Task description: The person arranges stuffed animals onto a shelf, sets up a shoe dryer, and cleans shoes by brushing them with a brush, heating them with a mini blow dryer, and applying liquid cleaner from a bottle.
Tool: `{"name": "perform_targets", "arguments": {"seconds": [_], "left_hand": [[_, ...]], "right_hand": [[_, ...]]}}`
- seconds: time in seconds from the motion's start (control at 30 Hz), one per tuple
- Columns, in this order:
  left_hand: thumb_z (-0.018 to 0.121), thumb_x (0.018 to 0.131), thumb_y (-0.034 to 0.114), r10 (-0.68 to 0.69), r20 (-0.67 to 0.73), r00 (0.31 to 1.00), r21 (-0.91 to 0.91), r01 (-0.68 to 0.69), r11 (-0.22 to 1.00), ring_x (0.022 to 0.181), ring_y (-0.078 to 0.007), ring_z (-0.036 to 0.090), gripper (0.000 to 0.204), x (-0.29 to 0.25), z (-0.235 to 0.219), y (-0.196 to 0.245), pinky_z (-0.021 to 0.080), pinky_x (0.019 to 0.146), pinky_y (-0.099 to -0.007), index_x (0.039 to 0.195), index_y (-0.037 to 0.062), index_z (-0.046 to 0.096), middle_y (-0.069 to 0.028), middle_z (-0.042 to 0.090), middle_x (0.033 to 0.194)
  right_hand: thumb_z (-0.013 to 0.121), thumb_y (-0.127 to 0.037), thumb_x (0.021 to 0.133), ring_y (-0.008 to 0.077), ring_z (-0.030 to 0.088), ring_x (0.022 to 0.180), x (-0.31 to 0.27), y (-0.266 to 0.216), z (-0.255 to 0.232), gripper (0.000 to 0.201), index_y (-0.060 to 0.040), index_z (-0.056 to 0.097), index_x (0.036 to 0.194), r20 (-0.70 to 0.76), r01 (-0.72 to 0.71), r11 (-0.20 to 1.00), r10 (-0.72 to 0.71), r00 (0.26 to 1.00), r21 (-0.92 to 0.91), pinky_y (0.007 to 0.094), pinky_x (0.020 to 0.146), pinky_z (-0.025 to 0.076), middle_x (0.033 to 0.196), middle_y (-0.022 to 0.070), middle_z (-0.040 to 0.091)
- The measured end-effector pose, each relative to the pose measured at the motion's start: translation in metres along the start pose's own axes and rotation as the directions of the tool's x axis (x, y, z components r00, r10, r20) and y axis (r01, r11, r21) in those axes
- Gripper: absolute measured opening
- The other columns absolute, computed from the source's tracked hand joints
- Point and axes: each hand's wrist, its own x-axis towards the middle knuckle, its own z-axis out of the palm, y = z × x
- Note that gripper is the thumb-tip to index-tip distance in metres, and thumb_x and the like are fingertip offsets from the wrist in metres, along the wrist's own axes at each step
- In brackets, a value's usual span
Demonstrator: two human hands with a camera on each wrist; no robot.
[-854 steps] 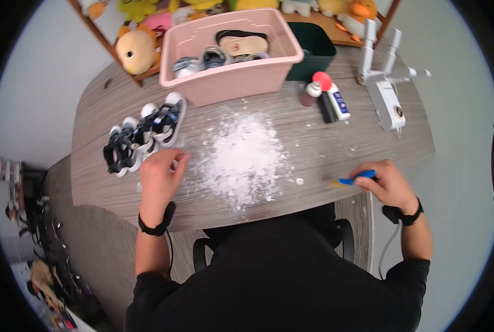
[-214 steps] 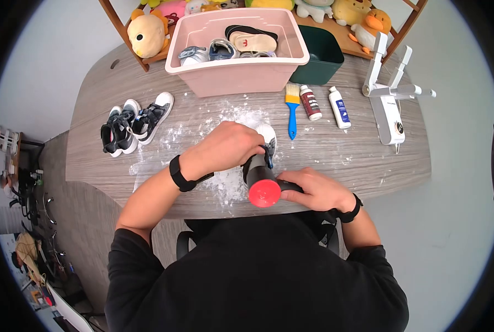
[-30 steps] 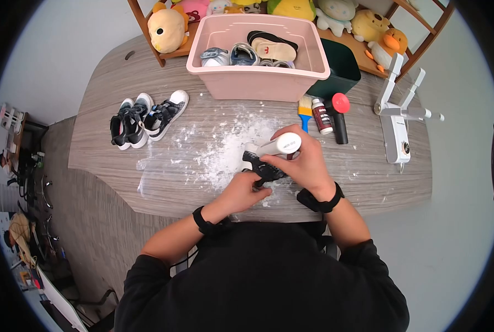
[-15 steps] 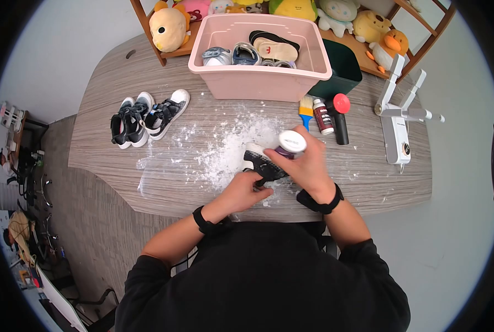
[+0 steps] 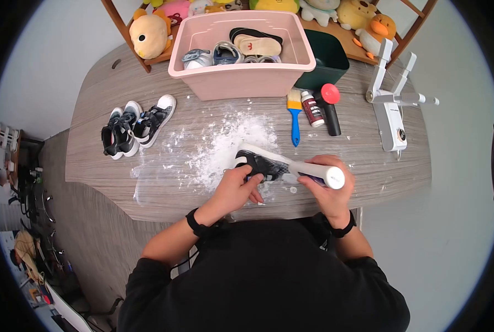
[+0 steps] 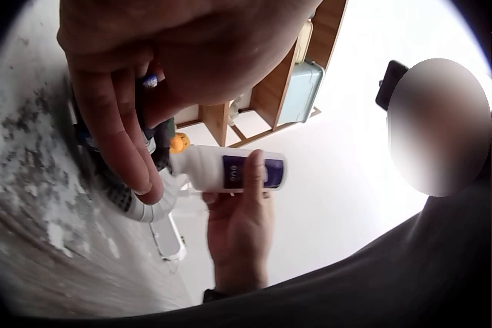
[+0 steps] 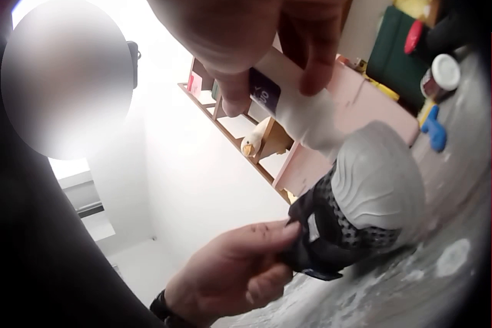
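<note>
My left hand [image 5: 233,188] grips a black sneaker [image 5: 263,167] with a white sole and pale toe cap, tipped on its side over the table's front. In the right wrist view, its thumb and fingers pinch the shoe's upper near the opening, and the ridged toe cap [image 7: 373,178] faces the camera. My right hand [image 5: 338,196] holds a white bottle [image 5: 307,169] with a dark blue label, laid over sideways. The bottle's narrow end is right at the toe, and its round base points right. The left wrist view shows the label [image 6: 234,173] beside the right thumb.
White powder [image 5: 238,135] covers the table's middle. Other black-and-white sneakers [image 5: 131,130] stand at left. Behind are a pink bin [image 5: 241,83] of shoes and a green bin [image 5: 327,58]. A brush [image 5: 295,119], brown bottle [image 5: 313,109], black hair dryer [image 5: 331,116] and white device [image 5: 389,124] lie right.
Over the last second the white bottle has swung right, from above the shoe to its toe end. Earlier the right hand held the blue brush, then the hair dryer; both now lie on the table.
</note>
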Motion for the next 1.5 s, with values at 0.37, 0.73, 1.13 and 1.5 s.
{"name": "perform_targets", "arguments": {"seconds": [0.37,0.73,1.13,1.5], "left_hand": [[0.069,0.104,0.014,0.297,0.084,0.951,0.595,-0.287,0.751,0.082,-0.0277,0.080,0.047,-0.030,0.002,0.033,0.062,0.068,-0.0357,0.146,-0.0024,0.057,-0.0171,0.077,0.110],[0.078,0.087,0.009,0.650,0.127,0.750,0.875,-0.393,0.284,0.066,-0.0322,0.066,0.011,-0.011,-0.003,0.008,0.053,0.060,-0.0435,0.092,0.0065,0.068,-0.0080,0.066,0.080],[0.080,0.086,0.012,0.622,0.055,0.781,0.899,-0.310,0.310,0.065,-0.0322,0.066,0.012,-0.015,-0.001,0.008,0.052,0.060,-0.0445,0.093,0.0073,0.072,-0.0085,0.067,0.079],[0.078,0.087,0.010,0.642,0.023,0.766,0.896,-0.300,0.326,0.060,-0.0325,0.064,0.010,-0.016,0.000,0.016,0.051,0.058,-0.0431,0.088,0.0064,0.069,-0.0089,0.068,0.075]], "right_hand": [[0.098,-0.011,0.078,0.0207,0.076,0.093,-0.006,-0.003,0.005,0.043,-0.0007,0.073,0.112,0.067,-0.259,0.954,0.251,0.966,0.150,0.0348,0.083,0.060,0.102,0.0115,0.078],[0.096,-0.015,0.080,0.0206,0.072,0.076,-0.021,0.003,-0.007,0.034,-0.0013,0.071,0.099,0.081,-0.260,0.962,0.267,0.960,-0.088,0.0329,0.072,0.056,0.086,0.0100,0.072],[0.097,-0.013,0.078,0.0269,0.074,0.079,-0.016,0.008,-0.002,0.035,-0.0017,0.072,0.100,0.035,-0.126,0.992,0.127,0.991,-0.020,0.0352,0.073,0.058,0.091,0.0123,0.073],[0.096,-0.009,0.080,0.0156,0.074,0.083,-0.016,0.012,-0.010,0.033,-0.0008,0.073,0.103,-0.003,-0.181,0.984,0.181,0.984,-0.006,0.0305,0.075,0.059,0.094,0.0098,0.076]]}}
